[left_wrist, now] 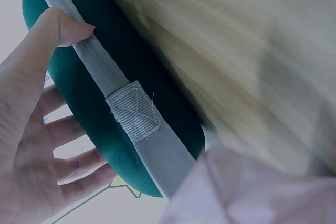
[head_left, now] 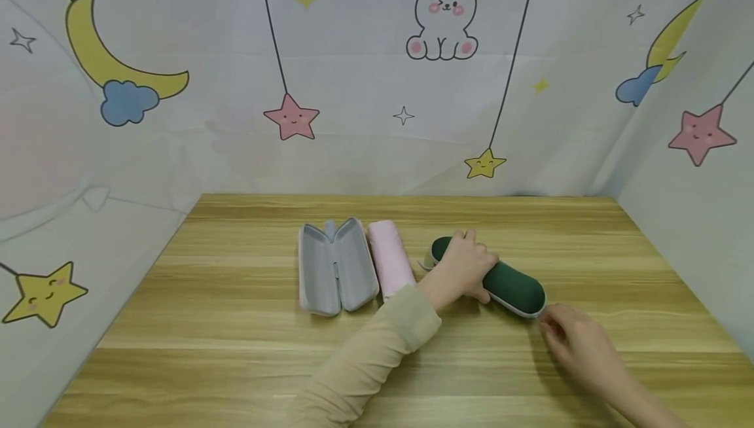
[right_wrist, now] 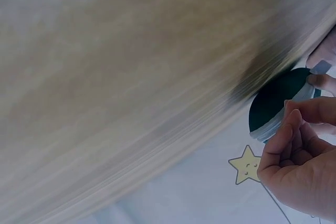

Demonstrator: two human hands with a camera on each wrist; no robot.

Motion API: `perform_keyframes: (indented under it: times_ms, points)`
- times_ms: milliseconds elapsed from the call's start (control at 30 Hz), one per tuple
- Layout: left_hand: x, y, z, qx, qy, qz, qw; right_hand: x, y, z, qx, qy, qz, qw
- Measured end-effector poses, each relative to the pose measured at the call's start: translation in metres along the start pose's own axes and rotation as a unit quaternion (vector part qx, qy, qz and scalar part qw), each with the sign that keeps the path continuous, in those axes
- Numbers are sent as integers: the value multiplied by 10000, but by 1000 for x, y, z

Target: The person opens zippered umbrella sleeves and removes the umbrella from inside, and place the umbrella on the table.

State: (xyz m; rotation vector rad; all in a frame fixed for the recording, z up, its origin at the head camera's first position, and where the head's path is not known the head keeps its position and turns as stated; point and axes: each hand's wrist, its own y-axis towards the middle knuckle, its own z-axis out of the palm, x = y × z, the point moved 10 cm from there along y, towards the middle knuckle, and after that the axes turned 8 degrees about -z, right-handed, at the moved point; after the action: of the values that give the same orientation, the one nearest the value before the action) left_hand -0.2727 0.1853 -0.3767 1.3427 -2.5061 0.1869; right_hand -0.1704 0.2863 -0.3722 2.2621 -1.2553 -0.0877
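Note:
A dark green zippered case (head_left: 515, 287) with a light grey zipper band lies slantwise on the table. My left hand (head_left: 462, 264) grips it from above around its middle; in the left wrist view the thumb (left_wrist: 73, 30) presses on the zipper band (left_wrist: 100, 61), the other fingers on the far side. At the case's near right end, my right hand (head_left: 580, 343) has thumb and forefinger pinched together at the zipper, as the right wrist view also shows; the zipper pull itself is hidden by the fingertips. A grey fabric strap (left_wrist: 163, 150) is sewn to the band.
Left of the case lies a rolled pink cloth (head_left: 391, 258). Beside it stands an open hard case (head_left: 321, 271) with a grey lining and a hinge down the middle. A printed curtain (head_left: 365, 166) hangs behind the wooden table (head_left: 206, 362).

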Motion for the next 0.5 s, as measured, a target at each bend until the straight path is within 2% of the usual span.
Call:
perform_keyframes:
  times_ms: [233,500]
  points:
    - [0,0,0,-38,47,-27,10000,0,1,-3,-101,-76,-77,9999]
    - [0,0,0,-128,68,-70,9999,-4,1,-1,-19,-95,50,9999]
